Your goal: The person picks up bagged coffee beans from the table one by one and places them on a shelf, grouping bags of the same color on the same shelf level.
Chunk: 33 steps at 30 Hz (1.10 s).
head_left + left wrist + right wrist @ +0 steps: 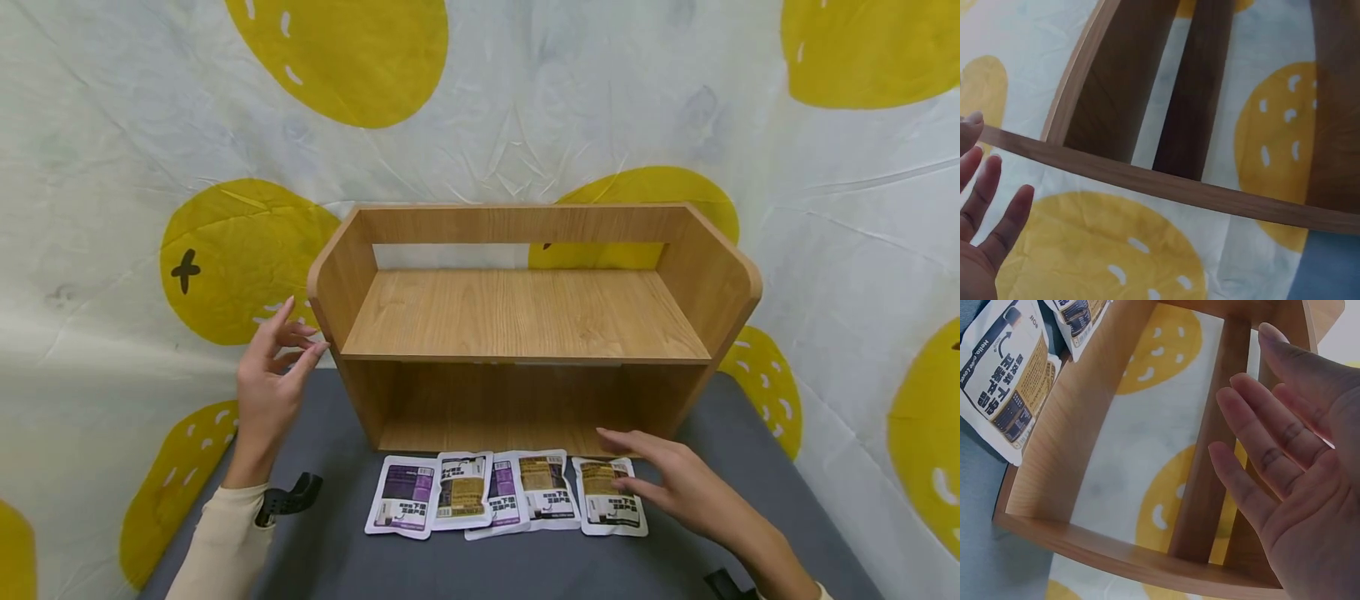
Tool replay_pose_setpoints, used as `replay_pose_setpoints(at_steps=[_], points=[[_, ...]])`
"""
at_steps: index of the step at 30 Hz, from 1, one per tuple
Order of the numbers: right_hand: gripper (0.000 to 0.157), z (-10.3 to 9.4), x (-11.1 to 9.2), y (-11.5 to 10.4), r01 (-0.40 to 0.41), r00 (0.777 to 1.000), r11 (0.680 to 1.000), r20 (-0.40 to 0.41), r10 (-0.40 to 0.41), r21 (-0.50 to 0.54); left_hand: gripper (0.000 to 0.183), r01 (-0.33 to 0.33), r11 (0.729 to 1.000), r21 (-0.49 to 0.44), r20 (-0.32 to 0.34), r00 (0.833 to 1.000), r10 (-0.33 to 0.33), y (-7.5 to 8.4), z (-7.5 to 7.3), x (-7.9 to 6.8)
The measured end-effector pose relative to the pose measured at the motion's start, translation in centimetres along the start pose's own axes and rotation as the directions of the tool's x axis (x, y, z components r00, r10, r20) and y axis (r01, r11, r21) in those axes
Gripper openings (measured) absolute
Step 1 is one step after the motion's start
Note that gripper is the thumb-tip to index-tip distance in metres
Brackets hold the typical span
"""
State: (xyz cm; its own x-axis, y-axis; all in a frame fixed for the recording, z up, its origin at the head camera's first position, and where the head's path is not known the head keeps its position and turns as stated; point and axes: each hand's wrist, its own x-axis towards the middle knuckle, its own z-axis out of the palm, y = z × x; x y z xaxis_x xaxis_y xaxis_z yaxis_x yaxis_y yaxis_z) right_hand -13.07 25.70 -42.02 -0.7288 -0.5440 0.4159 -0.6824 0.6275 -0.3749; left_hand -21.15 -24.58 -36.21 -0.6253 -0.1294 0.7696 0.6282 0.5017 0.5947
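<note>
A two-tier wooden shelf [525,321] stands on the table. My left hand [272,379] is beside its left side panel [337,292], thumb tip close to the panel's edge, fingers loosely bent and holding nothing. My right hand [678,485] hovers in front of the shelf's lower right part, fingers extended, overlapping the rightmost gold-labelled pouch [600,508] in the head view. In the right wrist view, the palm and fingers of the right hand [1291,450] show bare in front of the shelf. A purple-labelled pouch [402,497] lies at the left end of the row.
Several white pouches lie in a row along the shelf's front, including an overlapping gold-labelled one [547,492] and another gold one [461,492]. The dark grey table [330,533] is backed by a white cloth [487,150] with yellow shapes.
</note>
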Motion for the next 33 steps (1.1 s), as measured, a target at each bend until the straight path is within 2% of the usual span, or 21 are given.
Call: replay_pose_setpoints(at_steps=[5,9,14,19,23,27,33], points=[[0.071,0.1,-0.2,0.1,-0.002,1.0,1.0,-0.006,0.002,0.018,0.051,0.121,0.989,-0.09,0.044,0.992,-0.117,-1.3,-0.1,0.1],[0.071,0.1,-0.3,0.1,0.016,1.0,1.0,-0.003,-0.016,0.023,0.046,0.177,0.971,-0.163,0.112,0.981,-0.16,-2.2,-0.2,0.3],[0.072,0.2,-0.4,0.3,0.029,1.0,0.999,-0.003,-0.028,0.019,0.049,0.223,0.94,-0.257,0.206,0.963,-0.172,-3.4,-0.4,0.6],[0.07,0.4,-0.6,0.5,0.007,1.0,1.0,0.023,-0.008,0.013,0.05,0.25,0.905,-0.344,0.261,0.951,-0.163,-4.3,-0.4,0.8],[0.066,0.5,-0.9,0.7,-0.02,0.998,0.999,0.064,0.018,0.034,0.048,0.255,0.877,-0.407,0.266,0.952,-0.153,-4.8,-0.3,0.8],[0.063,0.6,-1.3,1.2,-0.054,0.993,0.996,0.109,0.046,0.069,0.046,0.249,0.862,-0.442,0.263,0.955,-0.141,-5.0,-0.3,0.7],[0.06,1.5,-2.0,2.9,-0.086,0.988,0.992,0.134,0.073,0.095,0.047,0.252,0.864,-0.436,0.26,0.954,-0.148,-4.7,-0.3,0.6]])
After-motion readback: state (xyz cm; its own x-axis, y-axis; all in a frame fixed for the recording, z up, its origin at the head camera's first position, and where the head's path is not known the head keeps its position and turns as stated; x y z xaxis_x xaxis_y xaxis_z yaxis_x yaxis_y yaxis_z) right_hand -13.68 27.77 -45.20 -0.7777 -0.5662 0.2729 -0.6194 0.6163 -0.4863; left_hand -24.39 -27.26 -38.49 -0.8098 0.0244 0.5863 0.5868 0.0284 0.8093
